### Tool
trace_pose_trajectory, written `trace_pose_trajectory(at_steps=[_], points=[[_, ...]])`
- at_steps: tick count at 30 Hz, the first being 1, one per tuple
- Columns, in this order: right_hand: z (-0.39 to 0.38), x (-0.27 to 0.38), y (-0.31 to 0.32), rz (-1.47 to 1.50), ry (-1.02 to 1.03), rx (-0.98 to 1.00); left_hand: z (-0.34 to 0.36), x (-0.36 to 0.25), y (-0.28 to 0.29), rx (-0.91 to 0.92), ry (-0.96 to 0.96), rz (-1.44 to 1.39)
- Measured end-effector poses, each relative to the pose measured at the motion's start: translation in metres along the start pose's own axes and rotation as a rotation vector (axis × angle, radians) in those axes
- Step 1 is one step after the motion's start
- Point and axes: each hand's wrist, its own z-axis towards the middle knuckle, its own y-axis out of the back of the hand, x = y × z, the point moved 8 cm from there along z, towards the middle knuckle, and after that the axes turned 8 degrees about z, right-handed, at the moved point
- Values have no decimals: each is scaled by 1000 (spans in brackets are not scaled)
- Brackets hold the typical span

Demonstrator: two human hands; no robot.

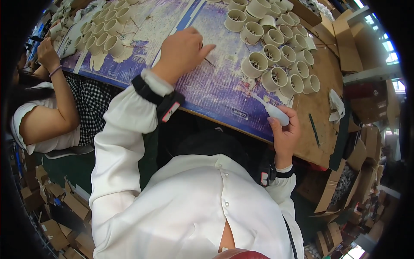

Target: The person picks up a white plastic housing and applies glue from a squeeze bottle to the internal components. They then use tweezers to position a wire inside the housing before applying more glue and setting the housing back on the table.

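My right hand (288,133) grips the white squeeze bottle (278,115), nozzle (260,101) slanting forward-left toward my left hand (183,52), whose hold I cannot tell.

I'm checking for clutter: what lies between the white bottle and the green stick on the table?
In the head view, part of the right hand holding the bottle, then brown tabletop up to the stick.

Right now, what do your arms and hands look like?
The left hand and right hand wear no gloves. Loose, shiny white sleeves cover both arms, puffy above the wrists. Around each wrist goes a black strap with a small dark box, and each box has a white label edged in red.
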Motion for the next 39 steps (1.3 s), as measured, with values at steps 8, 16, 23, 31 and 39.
trace_pose_trajectory(at_steps=[8, 16, 23, 31, 39], points=[[5, -11, -6, 49, -55, 26, -83, -7, 9, -155, -54, -343], [12, -14, -12, -138, -25, 6, -88, -1, -21, -141, -110, -566], [7, -11, -11, -204, -40, 24, -95, 4, -37, 85, -61, -806], [9, -3, -26, -374, 75, 110, -96, 2, -38, 34, -91, -1008], [10, -4, -27, -398, 65, 108, -96, 0, -35, 85, -117, -943]])
